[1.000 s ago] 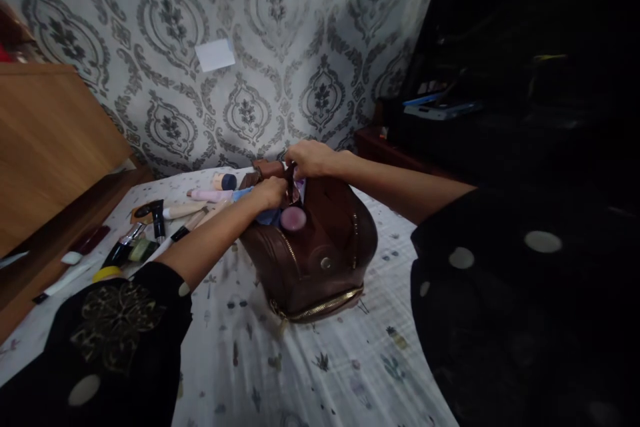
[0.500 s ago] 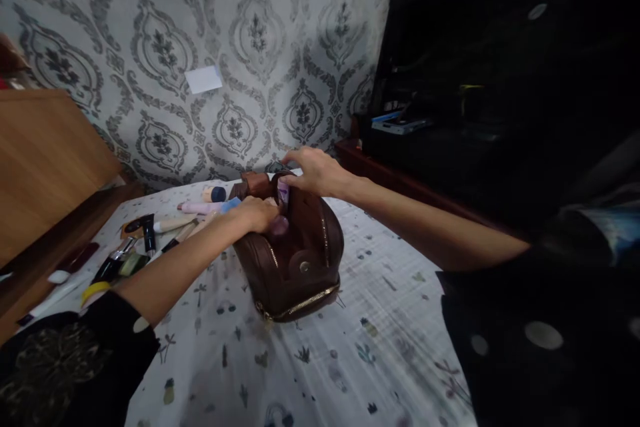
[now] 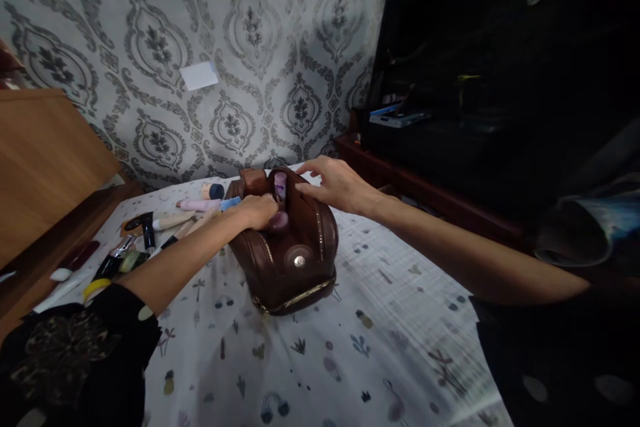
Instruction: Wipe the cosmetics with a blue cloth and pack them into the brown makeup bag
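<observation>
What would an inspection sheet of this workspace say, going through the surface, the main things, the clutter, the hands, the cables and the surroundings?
Surface: white printed cloth, some wrinkles.
Main things: brown bag on the cloth, its mouth unzipped; purple tube upright inside it; pinkish round item in the mouth.
Clutter: left of the bag, a navy-capped jar, a pink tube, a yellow round item and assorted others, lying close together.
Hands: left hand at the bag's mouth, fingertips hidden; right hand open at the bag's right rim, contact unclear.
Cables: nothing seen.
Surroundings: patterned wall behind, wooden panel at left; right side too dark for detail.
</observation>
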A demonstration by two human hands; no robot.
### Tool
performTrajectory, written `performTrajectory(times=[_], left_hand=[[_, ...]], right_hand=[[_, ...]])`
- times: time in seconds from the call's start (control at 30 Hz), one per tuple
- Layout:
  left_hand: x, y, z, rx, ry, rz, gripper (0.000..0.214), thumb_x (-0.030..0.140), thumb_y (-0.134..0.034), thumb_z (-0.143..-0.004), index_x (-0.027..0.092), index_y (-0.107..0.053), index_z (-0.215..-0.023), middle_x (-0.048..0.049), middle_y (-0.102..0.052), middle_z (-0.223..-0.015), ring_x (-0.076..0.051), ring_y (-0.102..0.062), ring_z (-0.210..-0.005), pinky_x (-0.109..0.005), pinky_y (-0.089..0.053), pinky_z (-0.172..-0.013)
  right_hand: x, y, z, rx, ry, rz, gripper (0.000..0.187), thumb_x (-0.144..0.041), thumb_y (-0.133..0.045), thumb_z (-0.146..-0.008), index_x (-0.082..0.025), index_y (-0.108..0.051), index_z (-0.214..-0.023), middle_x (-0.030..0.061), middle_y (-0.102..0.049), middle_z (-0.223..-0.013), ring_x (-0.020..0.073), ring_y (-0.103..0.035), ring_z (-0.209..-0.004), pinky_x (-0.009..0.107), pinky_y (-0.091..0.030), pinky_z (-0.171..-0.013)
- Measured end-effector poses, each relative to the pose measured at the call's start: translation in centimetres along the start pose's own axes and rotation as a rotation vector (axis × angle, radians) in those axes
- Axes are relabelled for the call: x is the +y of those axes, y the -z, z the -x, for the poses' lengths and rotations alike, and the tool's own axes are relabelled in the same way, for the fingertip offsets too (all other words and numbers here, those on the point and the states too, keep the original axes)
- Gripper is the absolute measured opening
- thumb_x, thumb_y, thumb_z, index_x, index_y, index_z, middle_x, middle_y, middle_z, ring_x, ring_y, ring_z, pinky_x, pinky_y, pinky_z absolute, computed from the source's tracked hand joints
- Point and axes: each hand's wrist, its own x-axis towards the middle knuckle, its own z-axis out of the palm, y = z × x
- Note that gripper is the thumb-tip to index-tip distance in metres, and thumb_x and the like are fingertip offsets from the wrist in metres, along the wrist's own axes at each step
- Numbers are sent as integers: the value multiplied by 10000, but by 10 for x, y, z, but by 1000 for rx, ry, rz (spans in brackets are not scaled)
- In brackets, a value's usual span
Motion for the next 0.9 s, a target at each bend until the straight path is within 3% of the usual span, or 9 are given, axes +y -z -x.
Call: performTrajectory(times=[0.2, 0.33, 0.4, 0.5, 0.57, 0.63, 0.8, 0.9], left_hand=[[5, 3, -1, 21, -18, 43, 356, 298, -639, -836, 245, -675, -1187, -138, -723, -1146, -311, -677, -1063, -364, -482, -892], [7, 22, 13, 68, 3, 73, 399, 255, -683, -809, 245, -658, -1207, -129, -714, -1168, -308, -670, -1077, -355, -493, -865], [4, 33, 23, 208, 10, 143, 435, 299, -674, -835, 266, -612, -1264, -99, -719, -1137, -290, -665, -1072, -344, -491, -864], [-7, 35, 42, 625, 17, 451, 287, 302, -590, -900, 233, -631, -1175, -55, -726, -1009, -242, -669, -984, -313, -485, -845], [-17, 22, 56, 854, 34, 669, 178, 277, -558, -907, 203, -650, -1040, -34, -714, -953, -208, -660, -928, -288, -479, -835], [-27, -1, 69, 958, 93, 801, 132, 266, -539, -899, 187, -644, -912, -17, -698, -881, -179, -644, -866, -266, -475, -813], [-56, -64, 103, 983, 347, 858, 159, 275, -520, -877, 180, -636, -823, -5, -690, -811, -167, -624, -816, -250, -479, -783], [-87, -90, 134, 986, 527, 834, 134, 252, -532, -840, 178, -640, -811, -18, -700, -839, -183, -628, -841, -267, -480, -796]], right_hand=[[0, -2, 0, -12, 22, -28, 327, -327, -628, -869, -178, -693, -1153, 79, -706, -1061, 209, -663, -949, 285, -495, -768], [-3, 1, 6, 37, 69, -67, 363, -348, -618, -874, -165, -681, -1182, 98, -712, -1040, 231, -680, -920, 311, -534, -732], [-6, 4, 12, 115, 86, -91, 373, -355, -614, -878, -150, -685, -1181, 115, -707, -1019, 244, -689, -881, 337, -554, -719], [-18, 8, 27, 240, 205, -134, 296, -354, -577, -914, -186, -711, -1117, 106, -705, -1037, 237, -694, -826, 360, -575, -713], [-33, 8, 42, 333, 324, -158, 212, -320, -552, -941, -216, -733, -972, 91, -707, -1072, 231, -698, -865, 354, -584, -738], [-52, 3, 59, 377, 443, -180, 198, -291, -561, -945, -222, -713, -839, 84, -708, -1059, 230, -695, -912, 345, -590, -753], [-102, -16, 99, 337, 633, -292, 222, -178, -593, -931, -197, -602, -710, 96, -699, -1025, 203, -680, -917, 322, -595, -765], [-122, -30, 118, 284, 717, -380, 218, -117, -610, -906, -188, -574, -703, 93, -712, -980, 196, -679, -921, 307, -596, -761]])
